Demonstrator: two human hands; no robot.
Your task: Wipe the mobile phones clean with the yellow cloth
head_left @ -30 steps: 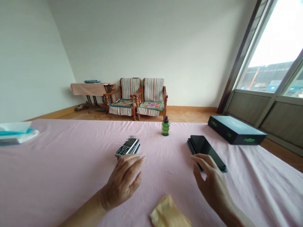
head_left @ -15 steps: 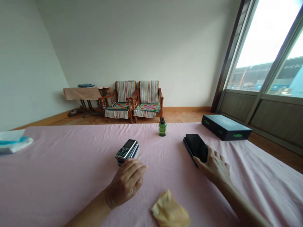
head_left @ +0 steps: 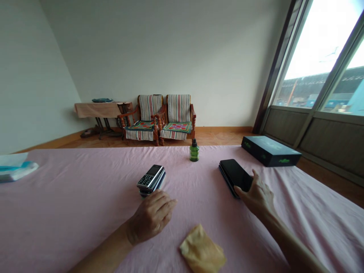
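On the pink cloth, a keypad phone (head_left: 150, 176) tops a small stack of phones at the left. My left hand (head_left: 153, 214) lies just in front of that stack, its fingers curled in together; its palm side is hidden and no object shows in it. At the right, a black smartphone (head_left: 235, 174) lies on top of another stack. My right hand (head_left: 258, 195) is at the near right corner of this stack, thumb at the near edge, with the index finger raised and apart. Between my forearms lies a folded yellowish cloth (head_left: 202, 250).
A green bottle (head_left: 194, 152) with a black top stands near the far edge of the pink cloth (head_left: 85, 182). Far right is a black box (head_left: 271, 151) with green print. A white and blue packet (head_left: 17, 168) lies far left. Two wooden chairs (head_left: 174, 129) stand beyond.
The index finger of my right hand has lifted away from the black smartphone, widening the gap to the thumb. My left hand stays by the keypad phone. The view has shifted slightly.
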